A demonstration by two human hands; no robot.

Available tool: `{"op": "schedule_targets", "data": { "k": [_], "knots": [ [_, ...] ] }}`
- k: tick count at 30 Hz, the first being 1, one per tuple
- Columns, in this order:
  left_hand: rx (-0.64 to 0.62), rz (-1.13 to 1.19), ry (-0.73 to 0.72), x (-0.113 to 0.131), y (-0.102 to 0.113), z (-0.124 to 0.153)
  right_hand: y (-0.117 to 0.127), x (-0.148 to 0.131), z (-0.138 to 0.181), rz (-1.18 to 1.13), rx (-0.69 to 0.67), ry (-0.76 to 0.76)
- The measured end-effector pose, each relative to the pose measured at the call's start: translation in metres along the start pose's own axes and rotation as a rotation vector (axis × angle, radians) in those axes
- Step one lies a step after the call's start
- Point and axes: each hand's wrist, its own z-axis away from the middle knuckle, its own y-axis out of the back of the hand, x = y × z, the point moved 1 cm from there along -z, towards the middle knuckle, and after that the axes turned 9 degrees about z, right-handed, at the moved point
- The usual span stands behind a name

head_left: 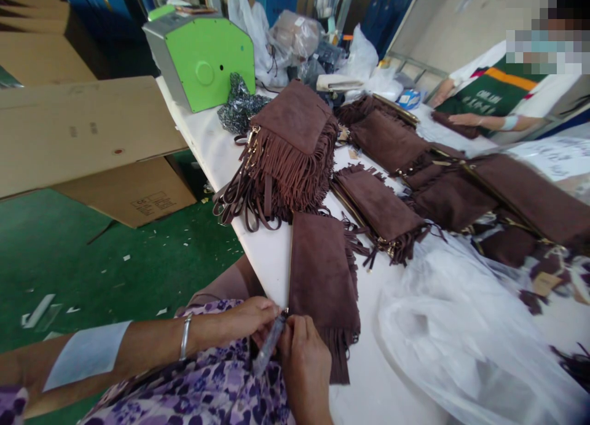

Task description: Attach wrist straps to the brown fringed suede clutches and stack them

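Note:
A brown suede fringed bag (322,277) lies flat at the near edge of the white table (271,259). My left hand (249,319) and my right hand (302,360) are pinched together at the bag's near left corner. Between them they grip a small grey strip (270,345), which hangs down toward my lap. A silver bangle sits on my left wrist.
A tall stack of the same fringed bags (288,155) stands behind, more bags (442,179) spread right. Clear plastic bags (461,327) lie at right. A green machine (203,56) sits at the table's far end. Cardboard boxes (83,130) stand left. Another person's arms (479,121) rest far right.

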Motion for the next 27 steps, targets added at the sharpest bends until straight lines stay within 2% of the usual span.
{"op": "schedule_targets", "data": {
  "k": [6, 12, 24, 27],
  "knots": [
    [0.013, 0.154, -0.007, -0.006, 0.002, 0.004, 0.002, 0.003, -0.005, 0.019, -0.002, -0.017],
    [0.194, 0.189, -0.186, -0.011, -0.003, 0.007, 0.002, 0.001, -0.006, 0.006, -0.03, -0.007],
    [0.174, 0.007, -0.29, 0.0, -0.005, -0.011, 0.004, 0.0, -0.015, 0.003, -0.006, -0.022],
    [0.199, 0.013, -0.252, 0.004, -0.008, -0.01, 0.005, -0.002, -0.018, -0.024, 0.015, -0.042]
  ]
}}
